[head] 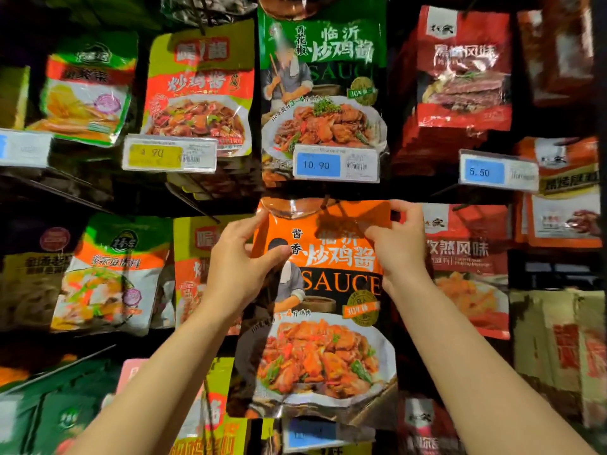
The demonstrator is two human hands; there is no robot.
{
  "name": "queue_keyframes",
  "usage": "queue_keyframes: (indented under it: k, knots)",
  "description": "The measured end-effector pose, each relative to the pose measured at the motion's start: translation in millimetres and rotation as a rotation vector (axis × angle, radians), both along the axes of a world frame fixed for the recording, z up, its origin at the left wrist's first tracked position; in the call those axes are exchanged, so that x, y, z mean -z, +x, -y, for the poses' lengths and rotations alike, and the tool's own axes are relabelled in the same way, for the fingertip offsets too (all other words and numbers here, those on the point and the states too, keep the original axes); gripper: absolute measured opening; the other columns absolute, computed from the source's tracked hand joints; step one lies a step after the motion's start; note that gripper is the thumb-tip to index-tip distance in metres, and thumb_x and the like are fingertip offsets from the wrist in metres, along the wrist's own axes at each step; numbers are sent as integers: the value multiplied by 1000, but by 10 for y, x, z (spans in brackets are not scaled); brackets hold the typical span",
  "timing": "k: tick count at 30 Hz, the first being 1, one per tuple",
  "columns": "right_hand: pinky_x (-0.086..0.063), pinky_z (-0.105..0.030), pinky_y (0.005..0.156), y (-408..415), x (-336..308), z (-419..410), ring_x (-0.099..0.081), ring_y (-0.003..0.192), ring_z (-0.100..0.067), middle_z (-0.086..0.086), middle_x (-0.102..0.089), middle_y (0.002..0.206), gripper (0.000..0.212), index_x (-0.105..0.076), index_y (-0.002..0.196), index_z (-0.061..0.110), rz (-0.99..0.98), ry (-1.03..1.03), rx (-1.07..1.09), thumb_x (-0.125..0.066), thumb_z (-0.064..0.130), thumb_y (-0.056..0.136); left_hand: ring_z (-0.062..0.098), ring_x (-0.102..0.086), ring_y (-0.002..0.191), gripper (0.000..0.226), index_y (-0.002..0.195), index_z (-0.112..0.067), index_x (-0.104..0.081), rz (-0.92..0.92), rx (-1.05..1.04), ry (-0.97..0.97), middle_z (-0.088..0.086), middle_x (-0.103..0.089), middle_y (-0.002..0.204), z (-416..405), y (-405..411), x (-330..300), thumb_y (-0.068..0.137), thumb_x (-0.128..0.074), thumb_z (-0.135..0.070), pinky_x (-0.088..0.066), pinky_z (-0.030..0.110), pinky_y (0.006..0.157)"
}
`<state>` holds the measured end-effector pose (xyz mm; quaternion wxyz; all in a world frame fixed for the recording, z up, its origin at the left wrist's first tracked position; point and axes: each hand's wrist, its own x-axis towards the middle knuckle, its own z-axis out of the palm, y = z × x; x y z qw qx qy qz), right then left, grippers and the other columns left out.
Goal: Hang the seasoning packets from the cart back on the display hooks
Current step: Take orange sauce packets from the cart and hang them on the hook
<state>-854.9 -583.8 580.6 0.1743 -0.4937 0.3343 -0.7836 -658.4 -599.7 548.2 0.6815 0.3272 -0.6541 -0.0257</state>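
An orange sauce packet (331, 290) with a chicken dish printed on it is held up flat against the display, just below the 10.90 price tag (335, 164). My left hand (241, 257) grips its upper left edge, thumb on the front. My right hand (402, 243) pinches its upper right corner. A dark display hook (328, 205) sits at the packet's top edge; whether the packet's hole is over it cannot be told. The cart is out of view.
A green sauce packet (322, 83) hangs directly above. Red packets (463, 70) hang at the right, yellow-orange ones (200, 93) at the left, more rows below. Bare black hooks (193, 200) jut out at the left of the held packet.
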Motion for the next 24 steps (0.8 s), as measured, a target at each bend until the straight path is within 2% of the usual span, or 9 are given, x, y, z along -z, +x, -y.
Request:
queue_keyframes:
  k: [2, 4, 5, 8, 10, 15, 18, 20, 24]
  knots:
    - [-51, -48, 83, -2, 39, 14, -65, 86, -23, 2, -66, 85, 44, -45, 97, 37, -93, -50, 120, -68, 7, 76, 17, -56, 110, 59, 128, -19, -55, 41, -84, -26, 0, -54, 120, 13, -47, 40, 74, -76, -28, -45, 31, 96]
    - [-46, -35, 91, 17, 107, -68, -57, 104, -18, 2, -60, 107, 46, -45, 119, 28, -239, -187, 304, -67, 14, 81, 19, -46, 121, 49, 127, -18, -56, 136, -223, -102, 6, -48, 129, -60, -103, 77, 82, -69, -29, -35, 27, 103]
    - [-40, -31, 99, 26, 187, -110, -49, 117, -18, -2, -52, 122, 51, -42, 128, 23, -345, -270, 408, -66, 19, 83, 22, -41, 126, 45, 127, -17, -56, 206, -283, -182, 9, -43, 136, -94, -125, 125, 85, -64, -32, -33, 32, 106]
    - [-17, -38, 114, 53, 643, -192, -25, 139, -21, -5, -33, 147, 58, -41, 136, 23, -847, -412, 680, -57, 43, 84, 27, -27, 138, 51, 136, -27, -46, 501, -350, -365, 7, -30, 150, -188, -181, 504, 89, -46, -46, -31, 51, 108]
    - [-13, -48, 115, 30, 893, -159, -21, 141, -17, 0, -31, 150, 54, -44, 135, 28, -1037, -398, 650, -48, 51, 86, 22, -13, 144, 54, 143, -35, -32, 614, -358, -342, -1, -20, 156, -190, -186, 729, 92, -36, -53, -26, 57, 108]
    - [-11, -55, 113, 37, 858, -14, -19, 140, -17, -1, -35, 149, 59, -45, 135, 31, -1047, -232, 621, -41, 59, 83, 15, -3, 145, 56, 146, -36, -21, 640, -352, -233, -5, -10, 157, 32, -173, 750, 94, -28, -55, -21, 52, 113]
    - [-26, -60, 108, 9, 883, 164, -18, 137, -21, -5, -32, 148, 61, -40, 138, 30, -1098, -71, 493, -47, 57, 84, 13, 2, 145, 60, 147, -36, -18, 655, -373, -132, -4, -5, 158, 191, -212, 830, 93, -29, -58, -21, 48, 114]
    - [-36, -55, 104, -84, 921, 284, -24, 136, -25, -7, -33, 146, 61, -40, 139, 25, -1157, -70, 477, -55, 50, 85, 14, 4, 145, 63, 147, -37, -18, 699, -427, -99, -3, -2, 158, 220, -243, 876, 90, -31, -60, -21, 51, 113]
    - [-29, -45, 111, -170, 1025, 336, -13, 141, -20, 0, -23, 153, 64, -28, 144, 30, -1168, -36, 461, -56, 43, 88, 19, 3, 145, 73, 147, -35, -17, 884, -519, -69, -1, 0, 158, 197, -253, 970, 83, -47, -56, -24, 54, 111]
